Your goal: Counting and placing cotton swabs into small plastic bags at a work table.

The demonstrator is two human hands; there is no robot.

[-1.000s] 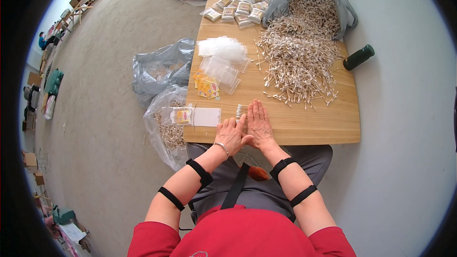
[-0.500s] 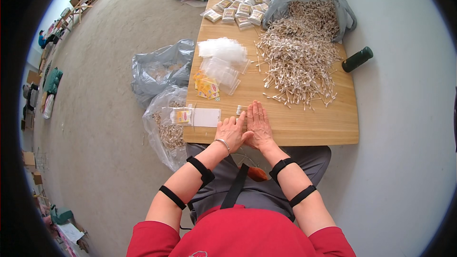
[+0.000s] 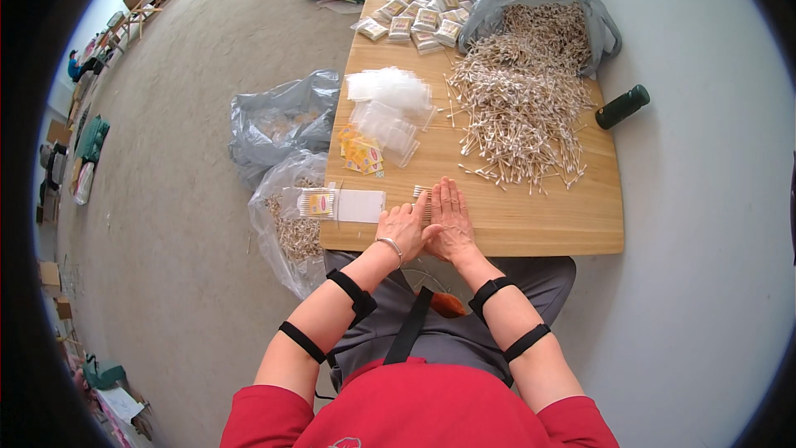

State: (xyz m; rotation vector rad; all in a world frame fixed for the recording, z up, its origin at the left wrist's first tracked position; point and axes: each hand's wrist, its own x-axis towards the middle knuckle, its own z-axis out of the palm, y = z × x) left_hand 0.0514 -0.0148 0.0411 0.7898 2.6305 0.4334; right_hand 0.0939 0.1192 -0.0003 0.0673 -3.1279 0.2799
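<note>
A small row of cotton swabs (image 3: 420, 191) lies on the table near its front edge, partly covered by my hands. My right hand (image 3: 451, 222) rests flat along the right side of the row, fingers stretched out together. From the left, my left hand (image 3: 404, 229) touches the same swabs with its forefinger extended and the other fingers slightly bent; the thumbs meet near the wrists. Left of it lies a white card (image 3: 361, 206), beside a clear bag of swabs with a yellow label (image 3: 316, 202) at the table's left edge.
Loose swabs (image 3: 522, 124) spill from a grey plastic bag (image 3: 604, 25) at the far right, near a dark green bottle (image 3: 622, 107). Clear pouches (image 3: 385, 87), yellow cards (image 3: 359, 152) and filled packets (image 3: 424, 18) lie farther left. Plastic bags (image 3: 282, 120) stand beside the table.
Almost nothing differs. Both hands stay pressed around the row of swabs, with only a very slight shift of the view.
</note>
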